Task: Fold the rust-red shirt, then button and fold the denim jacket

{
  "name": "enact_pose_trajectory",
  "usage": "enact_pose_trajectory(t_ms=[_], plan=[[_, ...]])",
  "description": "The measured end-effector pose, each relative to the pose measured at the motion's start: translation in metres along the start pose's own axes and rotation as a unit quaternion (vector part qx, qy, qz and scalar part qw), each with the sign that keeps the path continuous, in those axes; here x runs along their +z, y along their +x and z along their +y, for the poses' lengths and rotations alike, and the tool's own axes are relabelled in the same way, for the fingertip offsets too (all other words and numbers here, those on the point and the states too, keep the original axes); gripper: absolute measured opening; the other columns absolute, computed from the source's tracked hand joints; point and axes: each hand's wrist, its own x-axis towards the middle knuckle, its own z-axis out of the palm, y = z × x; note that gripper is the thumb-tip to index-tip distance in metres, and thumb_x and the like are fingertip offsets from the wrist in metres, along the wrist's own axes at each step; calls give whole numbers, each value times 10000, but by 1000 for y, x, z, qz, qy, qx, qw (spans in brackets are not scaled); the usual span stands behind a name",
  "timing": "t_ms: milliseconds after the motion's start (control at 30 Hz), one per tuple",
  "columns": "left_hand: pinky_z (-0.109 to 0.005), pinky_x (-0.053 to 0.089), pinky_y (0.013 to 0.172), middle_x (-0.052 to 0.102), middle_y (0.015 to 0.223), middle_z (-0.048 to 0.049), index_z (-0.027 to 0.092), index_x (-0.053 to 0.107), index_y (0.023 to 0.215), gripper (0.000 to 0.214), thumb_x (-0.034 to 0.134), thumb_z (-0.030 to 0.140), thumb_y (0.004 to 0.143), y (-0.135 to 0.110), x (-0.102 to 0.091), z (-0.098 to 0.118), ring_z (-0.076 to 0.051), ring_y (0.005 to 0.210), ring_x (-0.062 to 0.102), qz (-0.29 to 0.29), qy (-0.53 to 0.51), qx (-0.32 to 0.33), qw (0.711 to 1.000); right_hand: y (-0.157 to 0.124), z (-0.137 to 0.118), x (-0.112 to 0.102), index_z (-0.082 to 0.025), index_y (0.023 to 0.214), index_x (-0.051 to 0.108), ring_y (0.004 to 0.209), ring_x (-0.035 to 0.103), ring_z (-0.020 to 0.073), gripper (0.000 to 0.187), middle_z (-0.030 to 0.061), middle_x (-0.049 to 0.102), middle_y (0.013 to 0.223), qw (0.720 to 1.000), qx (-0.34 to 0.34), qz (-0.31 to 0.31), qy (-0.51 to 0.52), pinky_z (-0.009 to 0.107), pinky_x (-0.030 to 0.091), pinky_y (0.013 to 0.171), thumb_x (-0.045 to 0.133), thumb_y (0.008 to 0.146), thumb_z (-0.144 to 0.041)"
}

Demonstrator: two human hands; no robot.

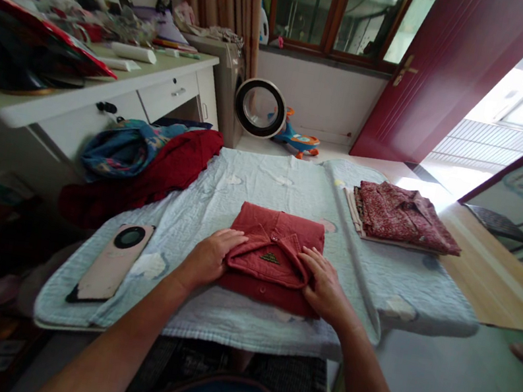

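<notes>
A folded red shirt (273,251) lies on the pale blue quilted cloth (253,188) in front of me. My left hand (209,257) rests on the shirt's left side, fingers curled over the collar edge. My right hand (324,283) lies on the right side, its fingers pressed flat against the fabric near the collar. Both hands touch the shirt at its near half.
A pink phone (113,259) lies face down on the cloth at the left. Folded patterned red shirts (403,216) are stacked at the far right. A heap of dark red and blue clothes (146,163) sits far left, beside a cluttered white desk (108,90).
</notes>
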Motion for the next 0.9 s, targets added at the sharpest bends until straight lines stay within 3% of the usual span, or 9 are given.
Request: enact_pose_trajectory(t_ms=[167, 300, 467, 567, 700, 900], plan=[[-417, 430, 1078, 677, 1229, -43, 254, 695, 1136, 338, 535, 198, 844, 8, -8, -6, -222, 1191, 580, 13, -42, 2, 999, 12, 2, -4, -226, 1151, 676, 1252, 535, 247, 402, 70, 662, 1245, 997, -22, 53, 55, 480, 391, 1088, 487, 810, -130], [-380, 467, 1022, 699, 1172, -57, 221, 696, 1106, 301, 567, 331, 857, 32, -26, 2, -231, 1128, 618, 50, -154, -41, 986, 33, 0, -21, -210, 1076, 675, 933, 649, 208, 286, 46, 714, 997, 988, 27, 62, 138, 368, 510, 878, 496, 852, -221], [-329, 552, 781, 720, 892, -36, 167, 685, 979, 294, 620, 392, 800, 86, -50, 10, -204, 839, 665, 65, -327, -101, 937, 77, 0, -46, -196, 987, 675, 773, 607, 177, 252, 16, 683, 833, 963, 87, 99, 237, 299, 515, 711, 546, 845, -359], [-282, 540, 668, 684, 785, -11, 155, 663, 942, 293, 678, 367, 739, 124, -58, 8, -166, 718, 634, 74, -369, -109, 920, 108, 10, -57, -190, 949, 682, 715, 583, 153, 237, 5, 675, 795, 948, 90, 124, 280, 270, 500, 653, 582, 809, -353], [-274, 530, 674, 677, 808, -18, 136, 641, 897, 282, 715, 328, 704, 172, -60, 1, -144, 716, 620, 108, -403, -104, 903, 150, 32, -66, -182, 936, 675, 705, 591, 143, 247, -4, 692, 799, 925, 97, 155, 332, 255, 513, 636, 654, 732, -320], [-321, 536, 711, 648, 737, -6, 132, 608, 870, 244, 732, 208, 674, 233, -47, -10, -131, 646, 609, 129, -444, -186, 867, 207, 64, -61, -177, 824, 640, 617, 623, 139, 144, 1, 682, 688, 859, 220, 190, 422, 261, 544, 596, 651, 680, -165]])
